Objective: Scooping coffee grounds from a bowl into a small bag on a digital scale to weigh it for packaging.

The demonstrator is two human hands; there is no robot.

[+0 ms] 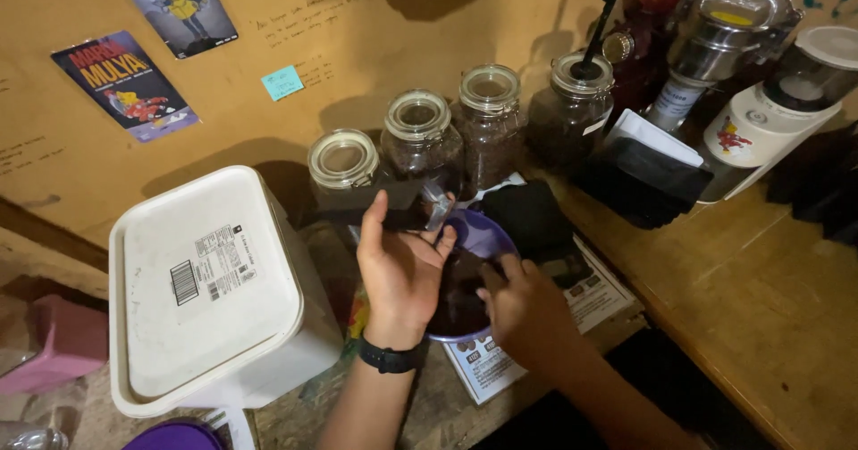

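My left hand [402, 267], with a black watch at the wrist, holds a flat black pouch [380, 201] by its edge, just above a purple bowl [487, 231]. The bowl sits on a printed sheet [590, 294] and holds dark brown contents. My right hand [523, 307] reaches into the bowl, fingers curled in the dark contents; what they pinch is hidden. Behind the hands stands a row of clip-top glass jars [420, 142] with dark contents.
A large white lidded tub [206, 289] stands at the left. A jar with a black scoop [581, 84], a metal grinder [724, 30], a white appliance [786, 101] and black pouches [643, 177] line the back right. The wooden counter [760, 307] runs right. A pink block [54, 343] lies far left.
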